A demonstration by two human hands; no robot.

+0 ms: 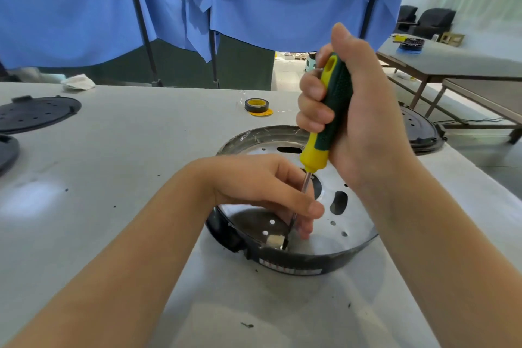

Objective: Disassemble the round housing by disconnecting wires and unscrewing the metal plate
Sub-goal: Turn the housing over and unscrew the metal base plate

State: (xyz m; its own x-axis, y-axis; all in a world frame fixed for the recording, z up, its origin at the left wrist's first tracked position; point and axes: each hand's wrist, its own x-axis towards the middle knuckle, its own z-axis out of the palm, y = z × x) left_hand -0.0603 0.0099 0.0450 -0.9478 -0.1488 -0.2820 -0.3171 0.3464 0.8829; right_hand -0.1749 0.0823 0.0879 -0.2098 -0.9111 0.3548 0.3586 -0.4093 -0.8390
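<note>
Head view is showing us working at the near rim of the round housing, which is sitting on the grey table right in front of us, its metal plate shining inside the dark wall. Our right hand is gripping the green and yellow screwdriver in a full fist, fingers wrapped tight round the handle. Our left hand is reaching into the housing, its fingertips pinching the thin shaft low down to steady it. The tip is sitting beside a small pale block near the rim; we cannot tell whether it is seated in a screw head.

We are judging the slip as the main risk: the shaft is leaning, and if we are pressing at that angle the tip could jump out and scar the plate or jab our left fingers, which are very close to it. A chewed screw head would also be stalling the job. Nothing is clamping the housing, so a hard twist could be turning it on the smooth table.

Around us, a roll of tape is lying farther back, dark round lids are resting at the left and right edges, and a crumpled rag is sitting at the far side. Blue cloth is hanging behind, and another table with black chairs is standing at the right.
</note>
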